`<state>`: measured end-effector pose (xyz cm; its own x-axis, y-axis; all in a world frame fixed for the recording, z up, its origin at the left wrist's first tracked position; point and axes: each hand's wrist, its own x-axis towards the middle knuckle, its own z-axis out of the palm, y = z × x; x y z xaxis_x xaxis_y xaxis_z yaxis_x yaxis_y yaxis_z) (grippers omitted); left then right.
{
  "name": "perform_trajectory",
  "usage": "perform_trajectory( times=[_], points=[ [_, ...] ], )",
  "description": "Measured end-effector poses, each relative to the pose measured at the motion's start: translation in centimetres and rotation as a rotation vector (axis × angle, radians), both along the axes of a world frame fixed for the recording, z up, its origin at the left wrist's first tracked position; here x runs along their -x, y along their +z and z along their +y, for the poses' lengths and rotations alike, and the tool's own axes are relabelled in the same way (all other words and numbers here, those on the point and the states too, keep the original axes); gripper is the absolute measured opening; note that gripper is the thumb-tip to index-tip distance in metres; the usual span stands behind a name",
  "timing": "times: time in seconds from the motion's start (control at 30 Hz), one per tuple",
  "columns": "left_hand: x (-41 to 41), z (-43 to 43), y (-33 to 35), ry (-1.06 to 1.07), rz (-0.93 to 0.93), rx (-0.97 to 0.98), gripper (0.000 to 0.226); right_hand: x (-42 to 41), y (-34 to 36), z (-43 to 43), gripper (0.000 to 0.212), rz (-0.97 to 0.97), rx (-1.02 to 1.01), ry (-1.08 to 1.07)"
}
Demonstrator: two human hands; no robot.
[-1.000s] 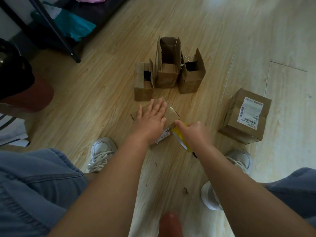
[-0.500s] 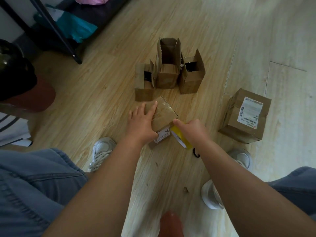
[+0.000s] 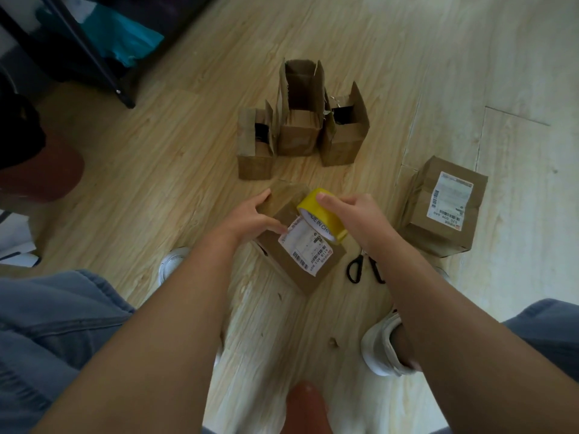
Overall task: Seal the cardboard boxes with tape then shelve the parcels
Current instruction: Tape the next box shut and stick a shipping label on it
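A small cardboard box (image 3: 319, 270) with a white shipping label lies tilted on the wooden floor between my feet. My left hand (image 3: 250, 216) grips its left side, thumb on the labelled face and fingers over the far edge. My right hand (image 3: 357, 219) holds a yellow roll of tape (image 3: 316, 211) against the box's top right. Three open cardboard boxes (image 3: 300, 120) stand in a row beyond it. A closed labelled box (image 3: 445, 208) sits to the right.
Black-handled scissors (image 3: 360, 266) lie on the floor right of the held box, partly under my right arm. A black shelf frame (image 3: 94, 57) with teal and dark items stands at the top left. My white shoes (image 3: 380, 349) flank the box.
The box has been turned so its white label now faces up. My left hand shifted from lying flat on top to gripping its side. The tape roll rose onto the box.
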<state>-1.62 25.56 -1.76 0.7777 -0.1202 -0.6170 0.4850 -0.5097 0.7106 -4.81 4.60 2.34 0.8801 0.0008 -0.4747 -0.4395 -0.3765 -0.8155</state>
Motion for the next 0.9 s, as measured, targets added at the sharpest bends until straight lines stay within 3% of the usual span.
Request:
perform_trajectory(
  times=[0.1,0.23,0.43,0.57,0.6,0.7,0.83,0.9],
  points=[
    [-0.2,0.2,-0.6,0.005,-0.037,-0.023,0.095,-0.5,-0.4,0.8,0.071,-0.003,0.008,0.011],
    [0.1,0.7,-2.0,0.051,-0.159,-0.126,0.088,-1.8,-0.6,2.0,0.049,-0.017,0.06,0.037],
    [1.5,0.3,-2.9,-0.095,-0.607,-0.679,0.063,-5.4,-1.5,4.5,0.05,-0.013,0.196,0.04],
    [3.8,-1.0,-4.4,-0.246,-0.848,-0.812,0.044,-7.2,-1.8,5.8,0.053,0.012,0.288,0.012],
    [4.3,-1.2,-4.8,-0.296,-0.848,-0.805,0.044,-7.6,-1.9,5.9,0.052,0.022,0.301,0.0],
    [5.0,-1.7,-5.4,-0.444,-0.585,-0.706,0.062,-8.3,-2.9,5.6,0.05,0.089,0.345,-0.013],
    [5.4,-2.5,-6.1,-0.515,-0.418,-0.617,0.073,-7.5,-4.1,4.2,0.08,0.242,0.343,-0.026],
    [5.5,-2.4,-6.6,-0.521,-0.352,-0.579,0.085,-7.4,-4.8,3.9,0.083,0.246,0.303,-0.04]
  ],
)
